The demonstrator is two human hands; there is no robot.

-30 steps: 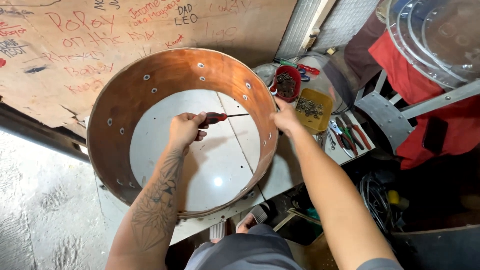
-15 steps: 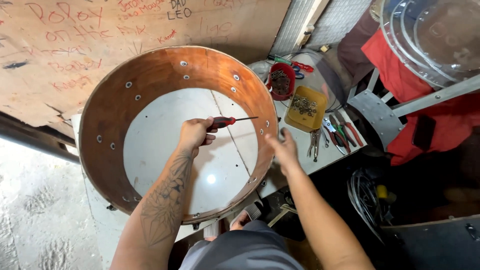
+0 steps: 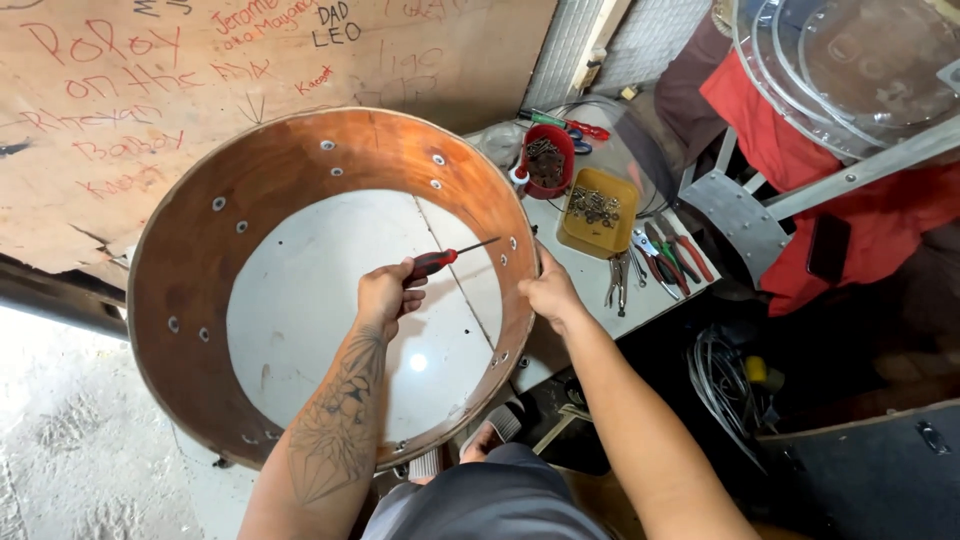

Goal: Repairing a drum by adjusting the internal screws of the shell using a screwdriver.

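Note:
A large round wooden drum shell (image 3: 200, 250) with several metal-ringed holes lies open side up on a white table (image 3: 330, 290). My left hand (image 3: 385, 293) is inside the shell, shut on a red-handled screwdriver (image 3: 445, 258) whose tip points at the right inner wall. My right hand (image 3: 548, 292) grips the shell's right rim from the outside.
To the right on the table stand a red cup (image 3: 548, 160) and a yellow tray (image 3: 598, 210) of small metal parts, with pliers (image 3: 660, 255) beside them. A scribbled board (image 3: 150, 90) leans behind. Clear drum heads (image 3: 850, 70), red cloth and a metal stand fill the right.
My right hand slid down the shell's right rim toward me. The left hand with the screwdriver dropped lower inside the shell, and the view shifted.

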